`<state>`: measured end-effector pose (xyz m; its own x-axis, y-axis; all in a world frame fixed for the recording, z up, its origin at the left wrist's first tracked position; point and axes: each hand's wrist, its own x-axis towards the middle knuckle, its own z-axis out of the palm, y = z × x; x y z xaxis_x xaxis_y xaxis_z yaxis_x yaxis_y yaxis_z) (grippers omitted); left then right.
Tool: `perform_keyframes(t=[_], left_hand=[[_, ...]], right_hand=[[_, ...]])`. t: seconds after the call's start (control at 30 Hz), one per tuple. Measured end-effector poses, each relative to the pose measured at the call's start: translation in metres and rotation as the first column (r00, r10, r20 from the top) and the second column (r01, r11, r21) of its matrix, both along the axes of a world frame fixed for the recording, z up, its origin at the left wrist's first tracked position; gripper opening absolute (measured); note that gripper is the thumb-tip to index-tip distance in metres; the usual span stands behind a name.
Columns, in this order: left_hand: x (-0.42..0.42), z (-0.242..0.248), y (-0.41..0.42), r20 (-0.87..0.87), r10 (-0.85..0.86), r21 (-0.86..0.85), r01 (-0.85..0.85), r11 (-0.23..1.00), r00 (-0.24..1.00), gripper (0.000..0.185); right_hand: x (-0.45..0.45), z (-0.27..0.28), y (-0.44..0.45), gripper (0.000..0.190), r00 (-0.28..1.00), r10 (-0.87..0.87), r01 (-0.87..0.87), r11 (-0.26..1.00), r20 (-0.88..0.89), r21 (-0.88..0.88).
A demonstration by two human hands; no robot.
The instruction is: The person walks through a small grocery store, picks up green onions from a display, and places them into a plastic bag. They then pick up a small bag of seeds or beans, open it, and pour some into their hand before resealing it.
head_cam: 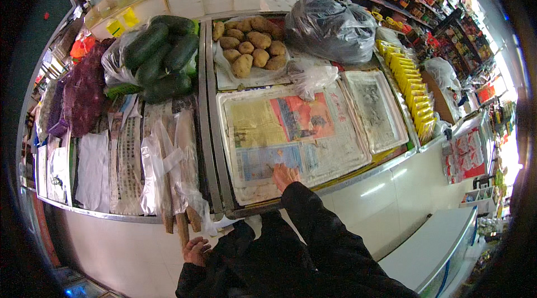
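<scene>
My right hand reaches down to a newspaper sheet lining a shallow white foam tray. Its fingertips point down at the paper's near part, and whatever may be between them is too small to tell. Small dark specks lie on the sheet by the fingers. Lower down, my left hand hangs in front of the stand with loosely curled fingers and nothing visible in them. It is close beside the tip of a long brown root, probably a yam. Several such roots stick out of clear plastic bags over the stand's front edge.
Potatoes lie behind the tray, beside a large dark plastic bag. Winter melons and a purple mesh sack are at left. A second foam tray and yellow packets stand right. A metal divider splits the stand.
</scene>
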<state>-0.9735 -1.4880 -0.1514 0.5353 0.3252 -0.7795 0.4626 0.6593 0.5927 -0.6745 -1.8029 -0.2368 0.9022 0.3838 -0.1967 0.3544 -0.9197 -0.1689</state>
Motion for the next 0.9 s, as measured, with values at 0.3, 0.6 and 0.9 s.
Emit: perform_keyframes(t=[0.3, 0.6, 0.9], left_hand=[[0.024, 0.035, -0.061, -0.022, 0.135, 0.077, -0.133, 0.988, 0.991, 0.03], [0.001, 0.039, -0.088, -0.079, 0.324, 0.077, -0.318, 0.945, 0.943, 0.031], [0.011, 0.046, -0.113, -0.035, 0.446, 0.044, -0.445, 0.894, 0.894, 0.031]], right_hand=[[0.085, 0.047, 0.078, 0.014, 0.98, 0.104, -0.013, 0.882, -0.168, 0.47], [0.15, 0.011, 0.148, 0.056, 0.868, 0.274, -0.288, 0.957, -0.414, 0.03], [0.189, -0.031, 0.119, 0.014, 0.982, 0.168, -0.079, 0.78, -0.087, 0.621]])
